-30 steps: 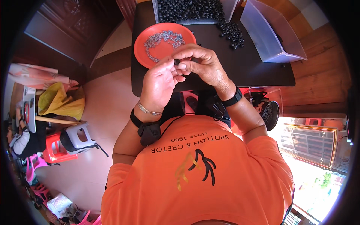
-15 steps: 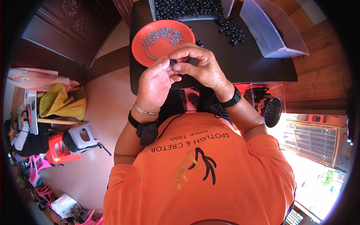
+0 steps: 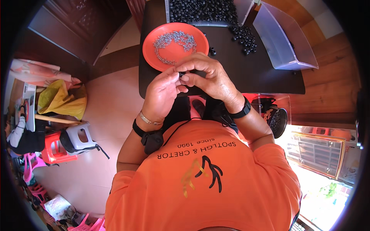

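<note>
My left hand (image 3: 158, 96) and right hand (image 3: 214, 79) meet at the near edge of the black table. Between their fingertips is a small black knob-like piece (image 3: 181, 74), mostly covered by the fingers. My right thumb and forefinger pinch it while the left fingers press against it from the other side. Just beyond the hands lies a red plate (image 3: 148, 48) with many small silvery metal parts (image 3: 175, 37) spread in a ring. Behind it, a clear bin holds a heap of black round pieces (image 3: 204, 11); more of them form a loose pile (image 3: 245, 40) on the table.
An angled translucent bin (image 3: 283, 44) stands at the table's right. Two or so stray black pieces (image 3: 212, 51) lie beside the plate. Below the table's right edge is a round dark container (image 3: 278, 122). Stools (image 3: 80, 139) and a seated person (image 3: 23, 133) are at the left.
The table and its contents sit slightly lower and farther right in view. My fingers have closed in further around the black piece, which shows less now.
</note>
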Motion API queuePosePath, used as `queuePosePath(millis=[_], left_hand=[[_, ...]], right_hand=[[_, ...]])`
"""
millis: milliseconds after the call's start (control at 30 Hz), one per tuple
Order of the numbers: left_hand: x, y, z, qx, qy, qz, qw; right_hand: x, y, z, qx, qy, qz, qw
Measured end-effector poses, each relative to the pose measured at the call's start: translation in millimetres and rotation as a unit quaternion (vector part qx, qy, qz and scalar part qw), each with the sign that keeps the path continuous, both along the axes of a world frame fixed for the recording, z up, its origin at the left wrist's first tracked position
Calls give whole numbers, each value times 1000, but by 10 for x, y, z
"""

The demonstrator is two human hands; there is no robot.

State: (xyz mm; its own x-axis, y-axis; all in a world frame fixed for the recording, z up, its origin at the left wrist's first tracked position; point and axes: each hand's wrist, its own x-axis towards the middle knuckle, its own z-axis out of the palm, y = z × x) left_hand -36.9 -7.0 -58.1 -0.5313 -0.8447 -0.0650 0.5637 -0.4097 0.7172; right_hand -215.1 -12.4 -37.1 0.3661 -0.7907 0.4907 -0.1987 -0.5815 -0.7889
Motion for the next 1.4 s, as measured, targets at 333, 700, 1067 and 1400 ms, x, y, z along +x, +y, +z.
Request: queuePosePath(millis=[333,700,1067,1400], left_hand=[[318,-88,-138,-24,20,77,997],[438,-193,-245,40,19,113,993],[382,-182,-244,47,36,99,993],[459,-152,-293,53,29,99,993]], right_hand=[[-176,-806,299,125,207,-64,968],[-40,-1159,-162,-129,429,26,894],[-242,-1324,69,-109,411,-45,904],[-27,-1094,305,9,488,42,872]])
